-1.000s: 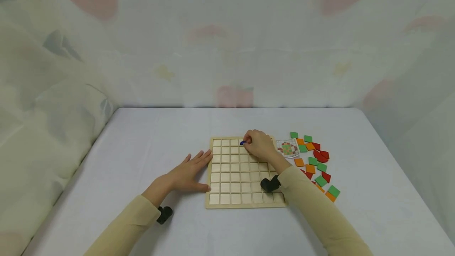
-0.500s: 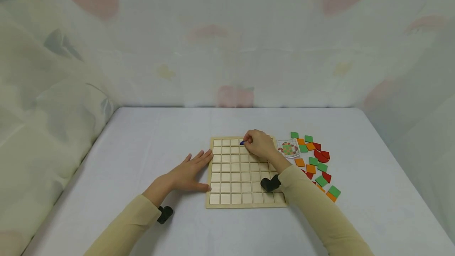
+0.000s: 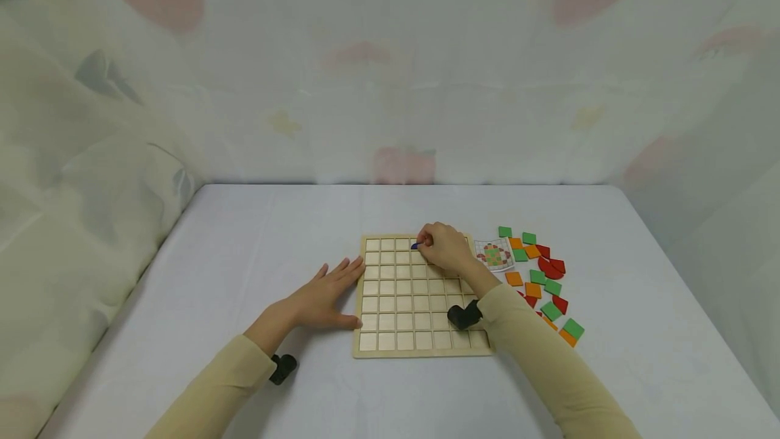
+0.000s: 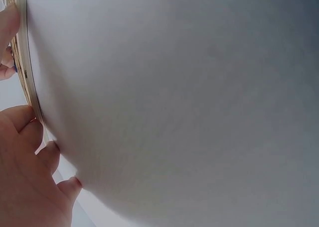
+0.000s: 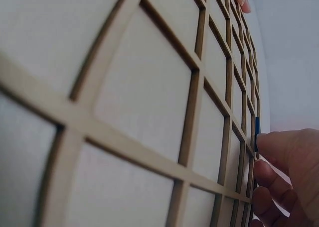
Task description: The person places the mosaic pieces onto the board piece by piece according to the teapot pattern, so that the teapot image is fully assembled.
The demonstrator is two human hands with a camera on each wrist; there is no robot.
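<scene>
A pale wooden grid board with square recesses lies on the table. My right hand is over its far edge and pinches a small dark blue piece at a cell of the far row. In the right wrist view the blue piece shows edge-on beside the thumb, close against the grid; its full shape is hidden by the fingers. My left hand lies with fingers spread, thumb and fingertips touching the board's left edge. The left wrist view shows those fingertips along the wooden rim.
A small printed pattern card lies by the board's right side. Right of it are scattered green squares, orange squares and red rounded pieces, some partly hidden behind the right forearm. White table cloth surrounds the board.
</scene>
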